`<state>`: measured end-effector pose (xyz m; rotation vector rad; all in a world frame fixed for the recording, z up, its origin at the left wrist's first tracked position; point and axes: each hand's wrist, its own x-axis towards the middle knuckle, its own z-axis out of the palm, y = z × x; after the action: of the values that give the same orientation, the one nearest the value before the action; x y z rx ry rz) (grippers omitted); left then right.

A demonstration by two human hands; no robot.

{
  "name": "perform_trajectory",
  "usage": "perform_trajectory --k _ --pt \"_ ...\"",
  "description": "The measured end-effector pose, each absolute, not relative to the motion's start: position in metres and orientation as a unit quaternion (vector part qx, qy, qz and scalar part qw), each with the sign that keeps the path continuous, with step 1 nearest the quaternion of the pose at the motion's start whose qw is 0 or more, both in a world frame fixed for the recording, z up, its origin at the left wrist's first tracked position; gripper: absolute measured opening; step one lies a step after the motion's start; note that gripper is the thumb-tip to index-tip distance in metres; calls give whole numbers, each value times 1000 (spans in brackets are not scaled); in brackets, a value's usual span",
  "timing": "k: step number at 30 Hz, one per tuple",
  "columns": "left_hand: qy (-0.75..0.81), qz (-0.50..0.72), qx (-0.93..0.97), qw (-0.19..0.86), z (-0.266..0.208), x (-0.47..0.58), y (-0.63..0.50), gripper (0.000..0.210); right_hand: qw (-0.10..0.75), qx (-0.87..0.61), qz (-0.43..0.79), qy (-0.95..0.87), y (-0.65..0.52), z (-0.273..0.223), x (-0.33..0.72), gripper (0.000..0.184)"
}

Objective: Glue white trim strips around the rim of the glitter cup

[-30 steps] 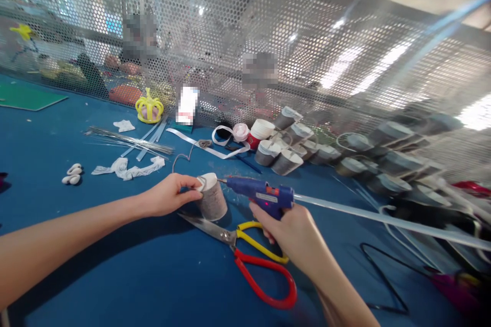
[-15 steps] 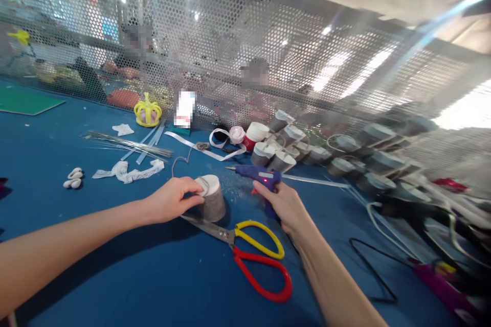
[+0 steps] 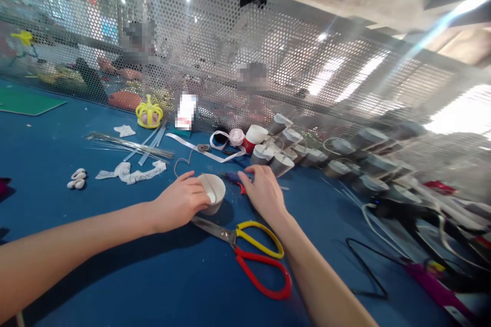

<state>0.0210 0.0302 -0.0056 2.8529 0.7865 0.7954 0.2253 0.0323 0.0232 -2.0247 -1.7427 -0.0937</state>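
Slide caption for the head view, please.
Left hand holding a small grey cup, right hand at the glue gun, scissors nearby.

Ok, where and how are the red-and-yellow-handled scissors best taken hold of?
Probably by the yellow loop and red loop, with the right hand coming from the near right: the scissors lie flat, loops spread toward that side, while the blades point away toward the left hand.

Slim, bare forearms (image 3: pixel 97 233) taper toward the bare left grip (image 3: pixel 182 200) and right grip (image 3: pixel 264 190).
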Motion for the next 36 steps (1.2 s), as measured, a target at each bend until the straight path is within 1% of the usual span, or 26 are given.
perform_trajectory --k 2,4,7,8,9,10,12,14,16,18,21,24,28,36 --pt "251 262 931 28 -9 21 31 18 316 -613 17 -724 23 36 207 26" --pt "247 263 932 17 -12 21 31 18 299 -557 52 -773 18 43 189 30" --pt "238 264 935 -1 -14 21 30 20 217 -543 112 -804 19 43 174 32" --pt "235 264 935 -4 -13 21 30 21 207 -543 145 -801 20 42 173 30" --pt "234 264 936 -2 -12 21 30 21 217 -545 182 -789 21 42 173 27" --pt "235 264 935 6 -9 21 30 20 248 -546 216 -770 21 42 175 24" --pt "243 264 932 46 -4 21 31 20 340 -551 267 -714 18 44 181 21" --pt "254 265 922 120 2 19 32 20 417 -552 294 -660 11 47 187 22" --pt "303 271 889 211 8 18 33 18 459 -557 297 -625 3 49 193 22" --pt "329 273 857 289 11 17 32 20 483 -568 288 -601 -4 48 197 22" --pt "319 272 827 375 13 17 30 22 496 -582 273 -583 -9 42 201 22" --pt "297 269 813 422 14 18 29 21 505 -581 276 -575 -8 33 205 23" --pt "284 258 806 450 14 19 28 21 524 -569 299 -559 -4 22 209 24" --pt "264 243 793 492 15 18 25 20 516 -563 345 -546 -2 10 210 24"
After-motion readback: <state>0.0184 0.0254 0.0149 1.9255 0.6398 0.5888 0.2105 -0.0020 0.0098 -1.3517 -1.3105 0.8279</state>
